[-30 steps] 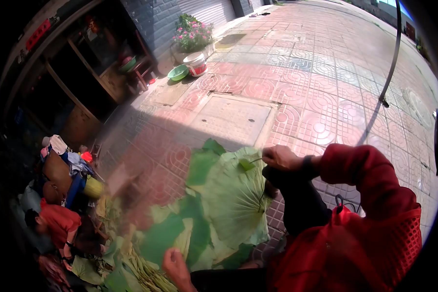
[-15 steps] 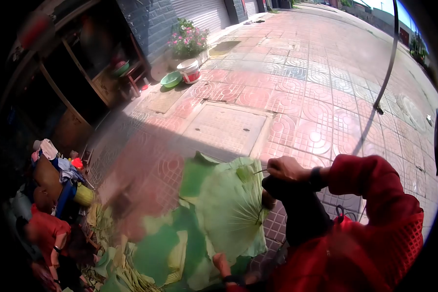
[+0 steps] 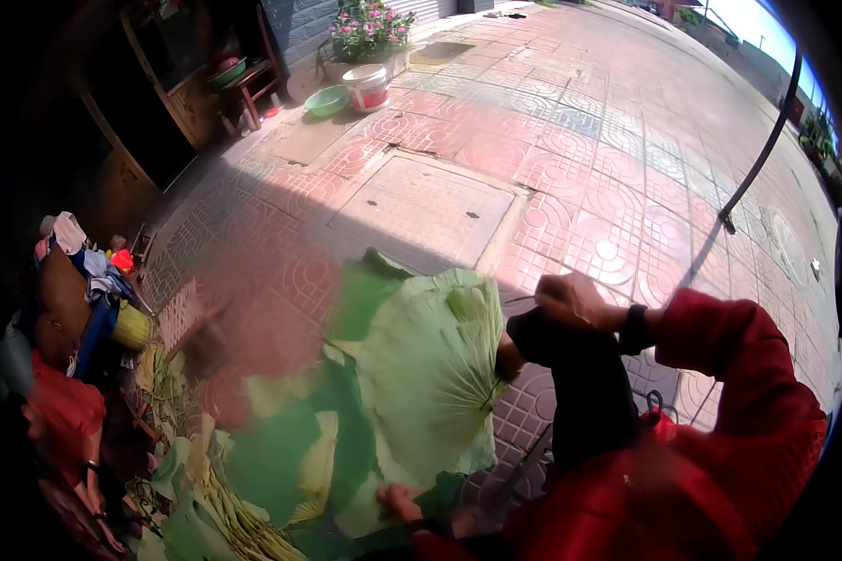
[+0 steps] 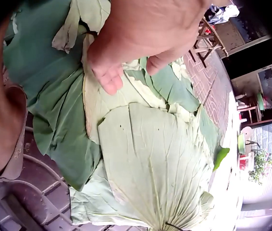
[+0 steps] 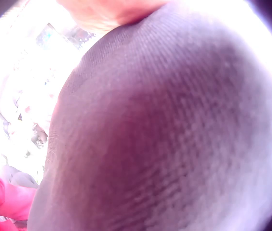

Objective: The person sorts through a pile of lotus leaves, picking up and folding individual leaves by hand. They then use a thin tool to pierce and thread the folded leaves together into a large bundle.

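A large pale green leaf [image 3: 430,360] with fanned veins lies on top of darker green leaves [image 3: 271,458]. My left hand [image 3: 399,502] is over the pale leaf's lower edge; in the left wrist view, the left hand [image 4: 145,33] has loosely bent fingers above the leaves, a gap between thumb and fingers. Whether it touches them I cannot tell. Beside my dark-clothed knee [image 3: 543,337], my right hand [image 3: 571,301] pinches a thin stem [image 3: 520,298]. The right wrist view shows mostly dark ribbed cloth [image 5: 160,130] and part of the right hand [image 5: 112,12].
Long stalks [image 3: 234,524] lie at the lower left, near a person in a red top [image 3: 65,402]. Behind them stand a yellow-green bucket [image 3: 132,325] and piled cloths. Farther off are a green basin [image 3: 327,101], a white-red bucket [image 3: 368,89] and a pole [image 3: 767,145].
My left hand has moved right from the darker leaves to the pale leaf's lower edge. The right hand still pinches the stem near the knee. The head view has shifted.
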The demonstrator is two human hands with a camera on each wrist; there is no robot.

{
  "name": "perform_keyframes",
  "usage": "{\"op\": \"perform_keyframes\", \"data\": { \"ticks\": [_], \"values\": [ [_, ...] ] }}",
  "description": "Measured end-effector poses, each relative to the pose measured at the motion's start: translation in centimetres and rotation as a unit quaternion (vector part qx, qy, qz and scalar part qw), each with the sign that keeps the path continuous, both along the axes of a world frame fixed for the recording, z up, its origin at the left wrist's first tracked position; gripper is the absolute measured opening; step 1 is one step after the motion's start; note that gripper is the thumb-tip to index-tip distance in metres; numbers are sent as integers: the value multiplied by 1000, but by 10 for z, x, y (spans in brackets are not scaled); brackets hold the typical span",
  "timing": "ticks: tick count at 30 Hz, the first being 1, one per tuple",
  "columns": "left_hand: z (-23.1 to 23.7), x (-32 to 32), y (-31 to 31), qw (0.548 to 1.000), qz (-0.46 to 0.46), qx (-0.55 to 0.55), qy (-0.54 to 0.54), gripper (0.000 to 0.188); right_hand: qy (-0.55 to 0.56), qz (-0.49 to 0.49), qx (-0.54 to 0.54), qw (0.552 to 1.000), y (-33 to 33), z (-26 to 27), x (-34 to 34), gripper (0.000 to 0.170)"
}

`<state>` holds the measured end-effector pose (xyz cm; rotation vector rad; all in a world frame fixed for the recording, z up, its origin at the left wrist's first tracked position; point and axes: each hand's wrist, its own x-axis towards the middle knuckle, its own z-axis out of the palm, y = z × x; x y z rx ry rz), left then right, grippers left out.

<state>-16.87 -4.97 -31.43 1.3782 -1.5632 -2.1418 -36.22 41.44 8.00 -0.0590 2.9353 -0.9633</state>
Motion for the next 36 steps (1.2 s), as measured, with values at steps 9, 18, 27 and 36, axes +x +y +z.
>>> {"op": "perform_keyframes", "data": {
  "ticks": [9, 18, 27, 36],
  "values": [
    [26, 12, 11, 998, -12, 52, -13, 46, 23, 80, -76, 994, 0, -26, -9, 23],
    [43, 42, 11, 993, 52, 89, -60, 47, 41, 98, -58, 993, 1, -31, -5, 27],
    [60, 30, 12, 990, 74, 22, -114, 40, 49, 67, -42, 996, 1, -34, 0, 24],
    [42, 17, -3, 984, 151, 17, -91, 40, 47, 102, -38, 993, 5, -38, -9, 27]
  ]
}}
